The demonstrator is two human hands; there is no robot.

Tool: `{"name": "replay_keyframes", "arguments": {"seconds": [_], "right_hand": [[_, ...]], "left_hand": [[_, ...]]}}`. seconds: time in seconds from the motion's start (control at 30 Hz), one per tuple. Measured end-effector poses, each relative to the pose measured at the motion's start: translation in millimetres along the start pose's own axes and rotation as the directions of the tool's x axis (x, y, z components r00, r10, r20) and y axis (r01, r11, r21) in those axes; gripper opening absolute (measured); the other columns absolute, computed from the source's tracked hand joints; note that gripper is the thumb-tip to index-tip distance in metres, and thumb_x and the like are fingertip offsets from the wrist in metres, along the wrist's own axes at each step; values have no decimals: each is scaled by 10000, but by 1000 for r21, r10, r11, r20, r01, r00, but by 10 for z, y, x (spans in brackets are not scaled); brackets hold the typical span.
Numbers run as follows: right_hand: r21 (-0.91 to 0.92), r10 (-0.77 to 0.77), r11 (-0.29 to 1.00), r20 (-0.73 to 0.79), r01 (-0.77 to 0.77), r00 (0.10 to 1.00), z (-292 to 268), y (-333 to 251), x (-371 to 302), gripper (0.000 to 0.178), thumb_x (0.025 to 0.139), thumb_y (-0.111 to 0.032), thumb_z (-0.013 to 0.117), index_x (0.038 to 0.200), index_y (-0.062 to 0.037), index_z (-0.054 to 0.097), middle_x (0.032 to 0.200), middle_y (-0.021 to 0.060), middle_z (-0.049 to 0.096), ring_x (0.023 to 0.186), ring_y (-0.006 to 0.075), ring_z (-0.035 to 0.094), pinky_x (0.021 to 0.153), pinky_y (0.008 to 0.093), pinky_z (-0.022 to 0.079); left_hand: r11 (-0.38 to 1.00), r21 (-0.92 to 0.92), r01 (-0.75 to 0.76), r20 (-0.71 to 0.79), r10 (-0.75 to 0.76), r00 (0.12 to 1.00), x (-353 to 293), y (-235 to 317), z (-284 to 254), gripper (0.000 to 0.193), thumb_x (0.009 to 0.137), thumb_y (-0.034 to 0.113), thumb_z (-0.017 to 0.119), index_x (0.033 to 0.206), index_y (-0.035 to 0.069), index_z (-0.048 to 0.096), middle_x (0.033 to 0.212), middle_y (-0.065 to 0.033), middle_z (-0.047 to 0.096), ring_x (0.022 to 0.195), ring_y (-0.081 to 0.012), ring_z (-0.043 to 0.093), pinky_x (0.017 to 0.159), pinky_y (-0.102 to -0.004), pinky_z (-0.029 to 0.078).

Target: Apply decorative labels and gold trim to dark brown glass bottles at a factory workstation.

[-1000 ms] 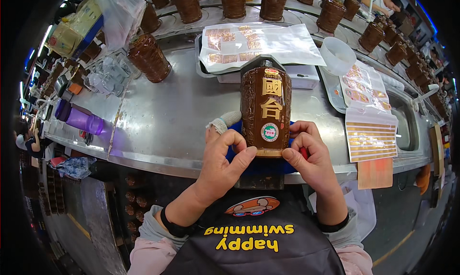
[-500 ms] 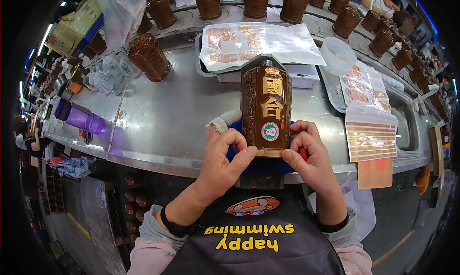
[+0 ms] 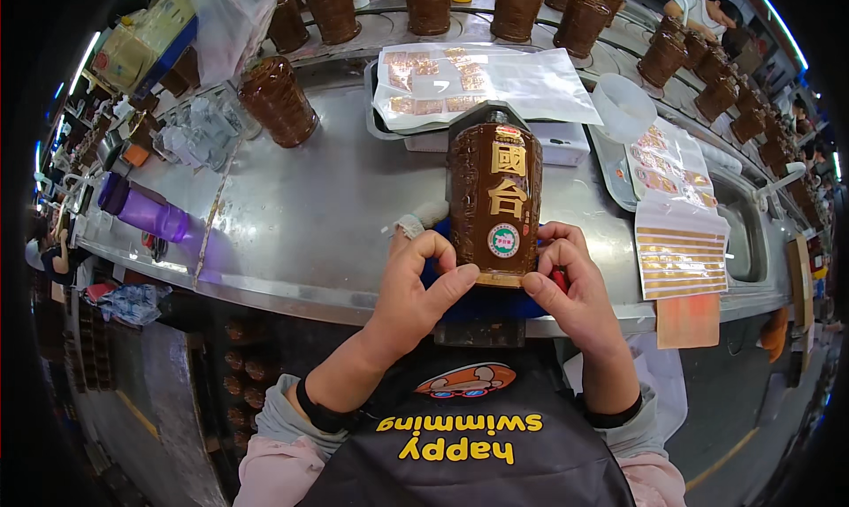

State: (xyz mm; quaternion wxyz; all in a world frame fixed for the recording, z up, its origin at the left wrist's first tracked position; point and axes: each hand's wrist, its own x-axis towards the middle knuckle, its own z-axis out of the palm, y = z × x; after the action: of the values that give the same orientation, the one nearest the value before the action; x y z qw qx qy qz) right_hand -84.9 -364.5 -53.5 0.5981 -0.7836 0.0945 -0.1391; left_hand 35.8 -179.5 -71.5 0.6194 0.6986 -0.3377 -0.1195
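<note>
A brown, ridged bottle (image 3: pixel 495 184) with gold characters and a round green-and-white sticker stands before me on something blue, partly hidden by my hands. Along its lower edge runs a narrow gold strip (image 3: pixel 500 280). My left hand (image 3: pixel 411 286) pinches at the strip's left end, thumb forward and fingers curled; a white wrap (image 3: pixel 422 218) covers one fingertip. At the other end, my right hand (image 3: pixel 575 273) has its thumb against the strip, fingers bent behind. A small red thing shows beside the right fingers.
Gold-sticker sheets (image 3: pixel 478 83) lie on a tray behind the bottle. Right: a white bowl (image 3: pixel 623 107), a sheet of gold strips (image 3: pixel 681 251) and a sink (image 3: pixel 743 215). Left: a purple bottle (image 3: pixel 146 211), clear stoppers (image 3: pixel 203 131) and another brown bottle (image 3: pixel 277 100). Several bottles line a conveyor beyond.
On the conveyor the bottles have shifted to the right. The bottle before me sits slightly more to the right in view. Both hands keep nearly the same grip.
</note>
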Motion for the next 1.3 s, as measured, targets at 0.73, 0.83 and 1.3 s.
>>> {"name": "replay_keyframes", "arguments": {"seconds": [0.73,0.83,1.3], "right_hand": [[122,108,987,12,-108,994,7,94,-19,284,826,-264,719,845,-79,503,1234,118,384,1052,135,392,859,250,352],[120,120,985,10,-120,993,1,84,-5,299,821,-280,721,844,-80,500,1233,116,384,1076,143,383,885,260,344],[133,194,972,22,-195,981,5,21,7,320,816,-309,722,848,-87,494,1261,119,379,1131,164,379,924,274,338]], "left_hand": [[934,-223,280,277,-214,937,-2,-133,-231,189,905,225,660,851,72,563,803,55,485,772,-40,422,686,-200,342],[947,-204,250,302,-182,936,38,-174,-246,204,910,247,656,852,73,567,807,51,477,782,-48,423,690,-203,345],[958,-224,180,218,-131,967,-36,-307,-258,190,893,250,647,864,75,580,949,-72,573,1039,-246,472,1062,-417,226]]}}
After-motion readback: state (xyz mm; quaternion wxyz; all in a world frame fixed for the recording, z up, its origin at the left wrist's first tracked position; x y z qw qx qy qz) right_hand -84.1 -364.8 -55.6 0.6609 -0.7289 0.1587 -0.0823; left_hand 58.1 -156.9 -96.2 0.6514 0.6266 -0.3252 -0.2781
